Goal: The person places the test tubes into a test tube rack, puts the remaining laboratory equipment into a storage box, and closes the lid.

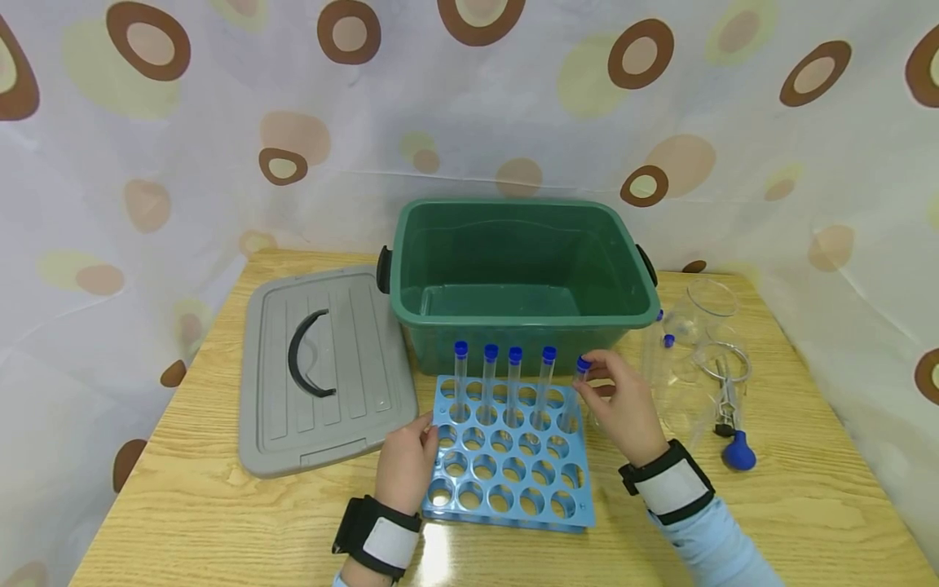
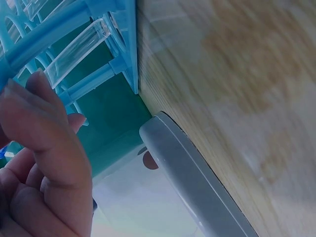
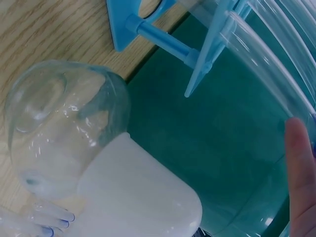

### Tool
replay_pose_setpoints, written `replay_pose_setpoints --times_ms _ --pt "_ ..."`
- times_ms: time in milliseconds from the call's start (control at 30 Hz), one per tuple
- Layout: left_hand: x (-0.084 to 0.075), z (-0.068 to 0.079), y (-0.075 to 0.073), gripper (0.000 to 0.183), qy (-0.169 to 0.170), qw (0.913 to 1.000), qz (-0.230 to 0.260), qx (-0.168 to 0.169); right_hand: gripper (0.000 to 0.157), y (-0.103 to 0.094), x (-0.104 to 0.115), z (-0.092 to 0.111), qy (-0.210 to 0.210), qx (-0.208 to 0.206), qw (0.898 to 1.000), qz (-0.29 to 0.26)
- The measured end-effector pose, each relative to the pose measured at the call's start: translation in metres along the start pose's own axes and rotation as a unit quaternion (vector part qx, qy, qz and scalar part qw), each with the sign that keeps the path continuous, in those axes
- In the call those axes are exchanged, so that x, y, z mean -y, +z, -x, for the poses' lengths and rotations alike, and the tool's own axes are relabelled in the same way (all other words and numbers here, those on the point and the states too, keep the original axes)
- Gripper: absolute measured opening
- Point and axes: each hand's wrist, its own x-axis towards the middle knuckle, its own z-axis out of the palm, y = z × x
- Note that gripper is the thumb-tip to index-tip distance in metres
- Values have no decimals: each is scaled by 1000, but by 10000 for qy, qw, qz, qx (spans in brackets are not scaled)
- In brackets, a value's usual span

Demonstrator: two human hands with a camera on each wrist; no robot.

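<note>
A light-blue test tube rack stands at the front middle of the table. Several clear test tubes with blue caps rise from one of its back rows. My left hand grips the rack's left edge; in the left wrist view its fingertips meet the blue frame beside a tube's clear lower end. At the right end of the row, my right hand pinches a blue-capped test tube, whose lower part is in a rack hole. Only one finger shows in the right wrist view, against that tube.
Behind the rack stands a green bin; a grey lid with a black handle lies left. To the right are clear glassware, two more capped tubes, metal tongs and a blue rubber bulb. A rounded glass vessel stands near the rack.
</note>
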Motion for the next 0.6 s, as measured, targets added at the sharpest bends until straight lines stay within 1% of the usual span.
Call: replay_pose_setpoints --times_ms 167,300,400,467,500,600 --pt "-2 0 1 24 -19 10000 1 11 33 -2 0 1 -24 -25 10000 15" --pt "-2 0 1 24 -85 9999 51 33 34 -4 0 1 -8 70 10000 17" --pt "-2 0 1 24 -131 9999 84 62 34 -13 2 2 153 95 9998 25" --pt "-1 0 1 24 -148 9998 102 69 31 -24 4 0 385 -86 9992 103" --pt "-1 0 1 24 -132 9998 106 79 29 -32 4 -2 534 -261 9980 193" --pt "0 0 0 24 -97 9999 113 83 26 -58 3 -18 1010 -759 9903 583"
